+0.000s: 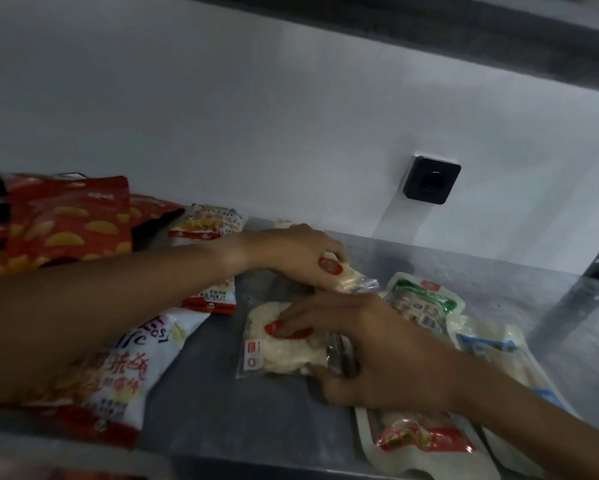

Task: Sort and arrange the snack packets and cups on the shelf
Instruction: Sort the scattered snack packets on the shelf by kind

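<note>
On the grey metal shelf (222,403), my left hand (291,254) grips a small clear packet with a red sticker (343,271), lifted slightly at mid-shelf. Just below it, my right hand (371,344) pinches a second clear packet of white snack (277,348) that lies flat, fingers on its red label and thumb under its right edge. A white and red chip bag (125,375) lies under my left forearm. No cups are in sight.
Red bags with yellow wedges (69,223) pile at the back left. Small white-red packets (208,221) lie behind my left wrist. At right sit a green-labelled packet (423,299), a blue-labelled one (492,348) and a red-labelled one (426,438). A dark socket (431,183) is on the back wall.
</note>
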